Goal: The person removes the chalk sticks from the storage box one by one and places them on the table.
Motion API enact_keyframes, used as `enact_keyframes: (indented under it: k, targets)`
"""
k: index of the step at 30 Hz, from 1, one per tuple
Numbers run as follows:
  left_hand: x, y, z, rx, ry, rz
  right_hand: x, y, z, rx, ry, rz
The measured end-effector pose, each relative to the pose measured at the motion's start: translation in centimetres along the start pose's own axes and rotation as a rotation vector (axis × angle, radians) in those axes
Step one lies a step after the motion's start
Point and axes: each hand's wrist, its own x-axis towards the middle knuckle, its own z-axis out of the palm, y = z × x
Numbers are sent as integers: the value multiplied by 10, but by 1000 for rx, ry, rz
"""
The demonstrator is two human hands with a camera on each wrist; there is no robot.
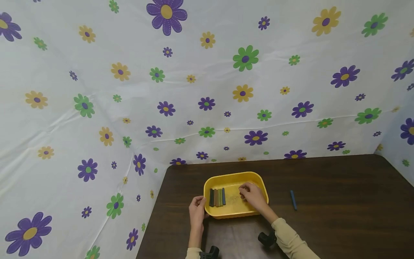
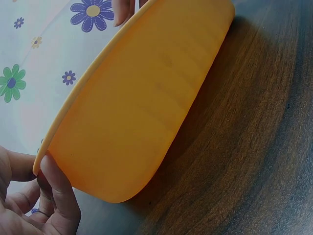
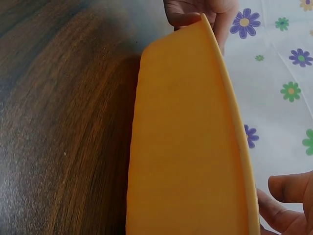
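Observation:
A yellow plastic tray point(image 1: 231, 215) stands on the dark wooden table. My left hand point(image 1: 196, 211) pinches its left rim, with thumb and fingers on either side of the edge in the left wrist view. Inside, at the left end, several crayons point(image 1: 217, 198) in dark, brown, green and blue lie side by side. My right hand point(image 1: 253, 196) hovers over the tray's right half, fingers bent loosely. In the right wrist view its thumb point(image 3: 288, 188) is apart from the fingers, partly hidden behind the rim; no object shows between them.
A single blue crayon point(image 1: 293, 200) lies on the table point(image 1: 339, 201) to the right of the tray. Behind the table and along its left side hangs a white flowered sheet point(image 1: 194, 90). Black camera mounts point(image 1: 267, 239) sit at both wrists.

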Motion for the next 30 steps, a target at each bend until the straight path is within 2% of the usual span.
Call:
enact_keyframes:
  k: [16, 30]
  targets:
    - [0, 1, 3, 15, 15, 3, 0, 1, 17, -49, -33, -76]
    - [2, -2, 1, -3, 4, 0, 5, 2, 26, -57, -37, -66]
